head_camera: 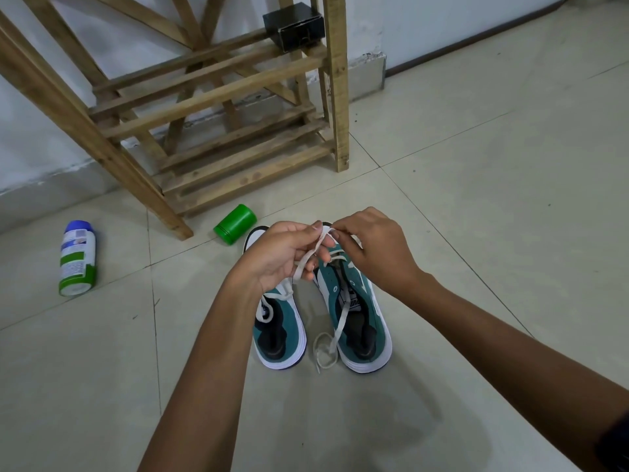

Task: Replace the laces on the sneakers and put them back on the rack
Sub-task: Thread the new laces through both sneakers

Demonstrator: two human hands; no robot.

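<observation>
Step in hand: lacing of the right-hand teal-and-white suede sneaker [360, 301], judged early, with only the lowest eyelets near the toe seen threaded. Landmark taken as the slatted wooden shoe rack [218, 107] against the wall.

Both sneakers standing side by side on the pale tiled floor [476, 199], in front of the rack, toes toward it. Left-hand teal-and-white sneaker [279, 328] partly covered by the left wrist; white lace showing at its tongue, extent not clear.

Left hand [282, 257] raised above the toes, fingers curled, thumb and forefinger pinching the flat white shoelace [340, 318]. Right hand [371, 247] beside it, fingertips pinching the same lace near its end, remaining fingers bent. Free tail of lace trailing down across the right-hand sneaker, coiled on the floor between the heels.

Next move, as judged: feeding the pinched tip through the next open eyelet; calls for a firm tip and even tension.

Also noted: green cylindrical plastic container [235, 225] lying just before the rack foot; white-and-green bottle with blue cap [77, 258] lying left of the rack; black cardboard box [294, 27] on an upper rack slat.
</observation>
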